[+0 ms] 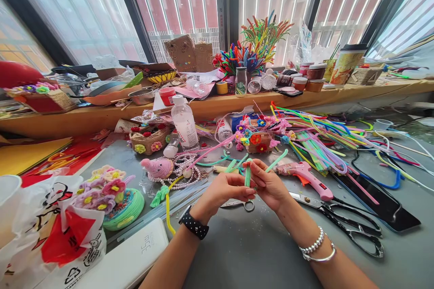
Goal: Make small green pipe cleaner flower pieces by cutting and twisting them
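Together, the left grip [225, 189] and right grip [270, 186] pinch fuzzy mint-green stems [247, 176] short of the grey desk's [237, 248] far edge.

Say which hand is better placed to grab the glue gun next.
Probably the right hand: the glue gun lies to its right, farther from the left hand. Both hands hold the green strip, which the left might hold alone.

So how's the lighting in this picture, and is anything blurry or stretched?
In the head view, daylight seems to come through the windows, pale and washed out in places; in that view, the window frames fan outward toward the top, likely wide-angle stretch; also there, the left hand, right hand and green fuzzy stem look fairly sharp.
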`<state>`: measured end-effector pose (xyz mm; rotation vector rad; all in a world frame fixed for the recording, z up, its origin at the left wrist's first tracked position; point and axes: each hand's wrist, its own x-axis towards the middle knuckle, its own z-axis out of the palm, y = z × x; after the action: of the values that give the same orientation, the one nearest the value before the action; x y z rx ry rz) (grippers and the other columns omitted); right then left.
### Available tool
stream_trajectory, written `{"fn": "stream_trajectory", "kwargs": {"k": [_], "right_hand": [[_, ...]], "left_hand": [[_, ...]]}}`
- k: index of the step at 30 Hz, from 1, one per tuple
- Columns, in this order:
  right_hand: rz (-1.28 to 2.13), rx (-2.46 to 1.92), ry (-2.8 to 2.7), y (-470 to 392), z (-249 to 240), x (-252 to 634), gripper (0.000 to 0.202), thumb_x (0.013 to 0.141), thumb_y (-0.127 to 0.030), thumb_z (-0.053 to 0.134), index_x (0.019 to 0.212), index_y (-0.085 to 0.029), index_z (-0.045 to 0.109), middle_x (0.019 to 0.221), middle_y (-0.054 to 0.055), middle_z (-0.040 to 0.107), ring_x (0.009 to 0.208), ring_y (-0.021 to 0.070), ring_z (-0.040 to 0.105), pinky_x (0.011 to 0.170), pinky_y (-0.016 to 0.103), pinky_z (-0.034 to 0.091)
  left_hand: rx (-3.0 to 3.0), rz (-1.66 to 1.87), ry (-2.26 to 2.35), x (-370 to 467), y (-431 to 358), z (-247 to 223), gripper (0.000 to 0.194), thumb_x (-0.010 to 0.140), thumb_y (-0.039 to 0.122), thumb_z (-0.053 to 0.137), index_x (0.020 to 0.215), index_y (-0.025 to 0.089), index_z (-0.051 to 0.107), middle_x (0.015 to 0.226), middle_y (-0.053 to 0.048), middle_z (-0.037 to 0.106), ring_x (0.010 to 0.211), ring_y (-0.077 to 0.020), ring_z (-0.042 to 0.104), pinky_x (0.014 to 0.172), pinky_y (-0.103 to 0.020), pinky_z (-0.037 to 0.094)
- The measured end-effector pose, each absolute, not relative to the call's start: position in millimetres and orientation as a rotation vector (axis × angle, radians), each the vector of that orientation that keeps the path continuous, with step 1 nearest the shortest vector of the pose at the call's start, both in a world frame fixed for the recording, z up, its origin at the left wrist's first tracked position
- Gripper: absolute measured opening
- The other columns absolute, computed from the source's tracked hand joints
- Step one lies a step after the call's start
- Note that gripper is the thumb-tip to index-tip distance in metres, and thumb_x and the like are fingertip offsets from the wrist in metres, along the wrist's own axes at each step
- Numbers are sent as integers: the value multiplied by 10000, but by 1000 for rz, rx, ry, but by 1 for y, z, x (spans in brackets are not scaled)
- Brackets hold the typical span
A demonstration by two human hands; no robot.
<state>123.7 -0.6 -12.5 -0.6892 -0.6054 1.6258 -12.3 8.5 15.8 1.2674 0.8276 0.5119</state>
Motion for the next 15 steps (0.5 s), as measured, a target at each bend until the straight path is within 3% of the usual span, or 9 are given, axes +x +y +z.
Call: {"fn": "stream_trajectory", "kwargs": {"k": [11, 15], "right_hand": [[1608, -626, -628, 0, -12, 126, 148, 604, -272, 698, 650, -162, 611, 335, -115, 309, 357, 19, 140, 355, 156, 200], [1665, -639, -621, -3, -9, 125, 147, 611, -280, 693, 671, -170, 614, 397, -89, 430, 353, 9, 186, 364, 149, 237]], "left_hand": [[1256, 540, 825, -13, 11, 14, 289, 600, 368, 650, 701, 97, 664, 698, -65, 632, 672, -146, 583, 682, -278, 459], [1230, 495, 818, -15, 10, 17, 283, 584, 363, 666, 680, 97, 670, 668, -62, 618, 609, -133, 580, 631, -261, 460]]}}
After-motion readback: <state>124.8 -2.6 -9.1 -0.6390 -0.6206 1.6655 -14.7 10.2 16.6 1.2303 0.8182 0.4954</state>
